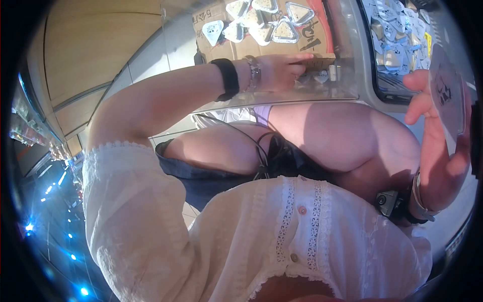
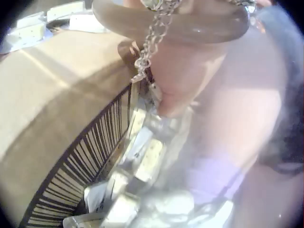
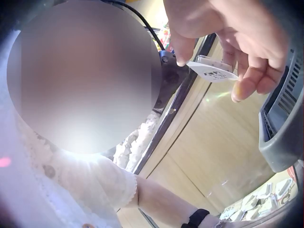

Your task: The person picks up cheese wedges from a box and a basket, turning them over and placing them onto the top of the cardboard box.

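In the head view, my right hand [image 1: 435, 121] is raised at the far right and pinches a triangular pack [image 1: 445, 93] by its edges. The right wrist view shows dark print on the white lid of this pack [image 3: 213, 73], held between thumb and fingers. My left hand [image 1: 276, 72] reaches over the near side of a clear bin, its fingers extended at the edge of a cardboard box [image 1: 216, 55]. Below that hand, more small packs with pale contents [image 2: 149, 159] lie in the gap beside the cardboard. The left fingertips are partly hidden in the left wrist view.
Several triangular packs [image 1: 284, 32] lie on top of the cardboard. To the right stands a grey crate [image 1: 375, 65] heaped with packs. The bin's clear wall [image 1: 332, 93] runs just in front of my knees. Wooden panels [image 1: 100, 45] stand at the left.
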Tool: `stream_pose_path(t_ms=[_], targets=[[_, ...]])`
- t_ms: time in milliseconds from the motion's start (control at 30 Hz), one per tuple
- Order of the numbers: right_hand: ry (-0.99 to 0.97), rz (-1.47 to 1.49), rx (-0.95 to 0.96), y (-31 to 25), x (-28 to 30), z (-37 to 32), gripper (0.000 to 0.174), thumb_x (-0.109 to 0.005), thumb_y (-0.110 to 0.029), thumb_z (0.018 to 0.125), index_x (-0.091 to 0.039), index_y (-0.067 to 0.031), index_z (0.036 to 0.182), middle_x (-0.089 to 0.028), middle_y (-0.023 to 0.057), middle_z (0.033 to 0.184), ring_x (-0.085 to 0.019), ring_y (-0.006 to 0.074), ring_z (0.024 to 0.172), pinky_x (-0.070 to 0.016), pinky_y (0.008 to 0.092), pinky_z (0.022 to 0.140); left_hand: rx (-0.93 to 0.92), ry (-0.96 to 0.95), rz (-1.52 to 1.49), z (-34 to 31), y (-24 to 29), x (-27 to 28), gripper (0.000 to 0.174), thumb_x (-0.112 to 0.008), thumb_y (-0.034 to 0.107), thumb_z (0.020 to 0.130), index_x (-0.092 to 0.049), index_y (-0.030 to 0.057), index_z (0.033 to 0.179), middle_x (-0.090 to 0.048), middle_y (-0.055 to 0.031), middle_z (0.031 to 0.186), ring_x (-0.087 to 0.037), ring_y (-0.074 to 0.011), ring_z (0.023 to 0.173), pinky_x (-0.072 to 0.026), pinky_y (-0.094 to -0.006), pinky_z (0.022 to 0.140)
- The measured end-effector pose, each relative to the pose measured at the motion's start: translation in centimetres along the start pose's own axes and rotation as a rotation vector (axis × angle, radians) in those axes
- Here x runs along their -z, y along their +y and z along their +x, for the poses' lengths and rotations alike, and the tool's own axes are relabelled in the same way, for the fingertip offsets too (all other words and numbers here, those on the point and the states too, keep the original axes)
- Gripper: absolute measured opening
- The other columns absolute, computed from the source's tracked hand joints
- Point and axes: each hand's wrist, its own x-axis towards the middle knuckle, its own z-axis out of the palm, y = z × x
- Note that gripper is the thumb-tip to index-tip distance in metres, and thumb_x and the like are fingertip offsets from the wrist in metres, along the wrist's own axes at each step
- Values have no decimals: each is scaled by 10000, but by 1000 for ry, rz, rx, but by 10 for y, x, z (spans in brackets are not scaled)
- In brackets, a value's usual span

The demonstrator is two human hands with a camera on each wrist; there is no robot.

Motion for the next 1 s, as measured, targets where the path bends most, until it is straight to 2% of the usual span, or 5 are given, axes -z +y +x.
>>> stream_pose_path(t_ms=[367, 500, 667, 733, 1000], targets=[[2, -22, -1, -2, 1, -7, 805, -446, -608, 722, -403, 71, 1151, -527, 155, 978, -457, 142, 723, -347, 261, 685, 678, 578, -681, -58, -48, 17, 246, -586, 259, 753, -523, 61, 886, -540, -88, 898, -473, -283, 938, -377, -404, 873], [-21, -35, 2, -4, 0, -5, 805, -433, -611, 728, -400, 72, 1153, -525, 157, 978, -456, 143, 722, -344, 264, 691, 931, 781, -307, -53, -44, 30, 274, -624, 199, 713, -516, 85, 938, -522, -77, 969, -471, -291, 928, -394, -383, 806], [-45, -48, -11, -3, 1, -2, 805, -417, -614, 736, -397, 74, 1154, -524, 159, 978, -456, 145, 722, -341, 267, 697, 570, 609, -479, -23, -2, 11, 409, -620, 181, 674, -520, 137, 1068, -444, -60, 1176, -381, -249, 1145, -288, -390, 1005], [-59, -54, -15, -3, 2, 0, 805, -411, -615, 739, -396, 74, 1155, -523, 160, 978, -455, 145, 722, -339, 268, 700, 69, 114, 160, -14, 3, 5, 479, -567, 235, 698, -479, 129, 1157, -421, -27, 1226, -241, -209, 1256, -119, -406, 1079], [-93, -58, -15, -2, 3, 1, 806, -385, -620, 751, -391, 77, 1157, -521, 164, 978, -454, 148, 722, -334, 274, 711, 135, -23, 271, 11, 15, -12, 570, -492, 274, 718, -392, 102, 1252, -285, 2, 1359, -84, -186, 1306, 1, -428, 1078]])
